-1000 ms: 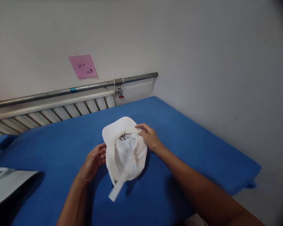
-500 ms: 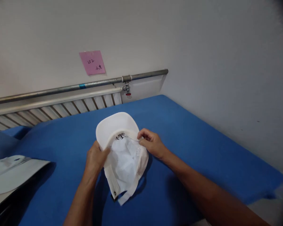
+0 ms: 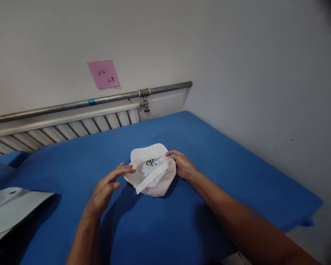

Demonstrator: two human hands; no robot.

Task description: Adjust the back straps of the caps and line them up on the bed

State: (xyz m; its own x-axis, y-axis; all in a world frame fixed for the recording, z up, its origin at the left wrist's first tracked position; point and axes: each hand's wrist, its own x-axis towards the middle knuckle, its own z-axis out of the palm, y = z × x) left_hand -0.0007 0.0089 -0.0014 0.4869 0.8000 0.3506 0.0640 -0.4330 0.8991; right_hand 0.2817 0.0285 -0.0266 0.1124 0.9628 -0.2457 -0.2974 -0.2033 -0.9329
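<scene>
A white baseball cap (image 3: 161, 186) is over the blue-covered surface, its hollow inside facing me and its brim pointing away. Dark "CK" letters show inside near the brim, and the back strap hangs loose across the opening. On the cap's right side, my right hand (image 3: 182, 163) pinches the edge where brim and crown meet. My left hand (image 3: 107, 186) is at the cap's left side with fingers spread and thumb apart; its fingertips reach the edge, and whether they touch it I cannot tell.
Blue cloth (image 3: 223, 176) covers the broad surface. At the lower left lies another pale cap-like item (image 3: 19, 206). Behind are a white radiator (image 3: 63, 129), a metal pipe (image 3: 113, 98) with a red-handled valve (image 3: 146, 106), and a pink note (image 3: 103, 74) on the wall.
The cap has tipped and shifted slightly right, and its loose strap now lies across the opening. My left hand has let go and opened; my right hand still grips the right edge.
</scene>
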